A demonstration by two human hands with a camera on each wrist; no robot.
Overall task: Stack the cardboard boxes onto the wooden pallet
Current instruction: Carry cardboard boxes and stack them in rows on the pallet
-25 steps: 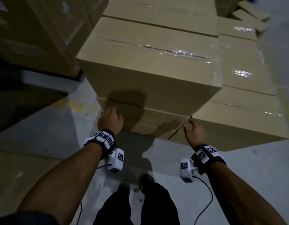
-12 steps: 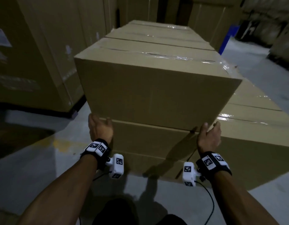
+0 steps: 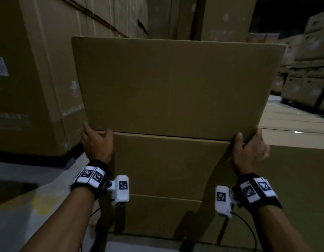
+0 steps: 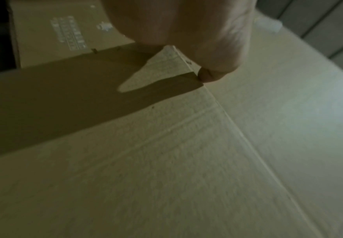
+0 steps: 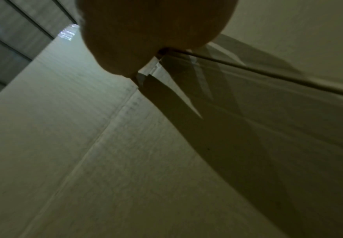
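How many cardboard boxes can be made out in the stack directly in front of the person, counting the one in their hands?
3. The top box is gripped at its lower corners by the left hand and right hand; a middle box lies directly below; a bottom box sits under that. More may be hidden behind.

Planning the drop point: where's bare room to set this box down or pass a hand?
Free: the box tops right of the held box, and the floor at lower left, between the stack and the big cartons. Crowded: left hand and right hand grip the held box's bottom corners, tight against the stack.
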